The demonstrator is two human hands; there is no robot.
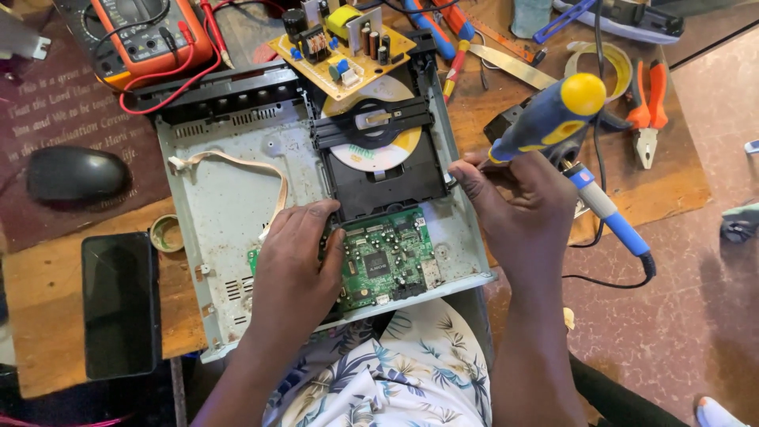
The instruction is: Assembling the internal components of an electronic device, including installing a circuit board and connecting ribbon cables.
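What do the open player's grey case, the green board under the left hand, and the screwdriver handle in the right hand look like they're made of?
Grey case: looks like thin sheet metal, dull and speckled with rust-like spots, with folded edges. Green board: likely a rigid laminate circuit board with a glossy green coating and small dark chips; the left hand rests on it. Screwdriver handle: probably moulded plastic or rubber, blue and yellow, held by the right hand.

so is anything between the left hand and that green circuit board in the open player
Nothing visible does. The left hand already rests on the left part of the green circuit board. The right hand, holding a blue and yellow screwdriver, is beside the disc tray.
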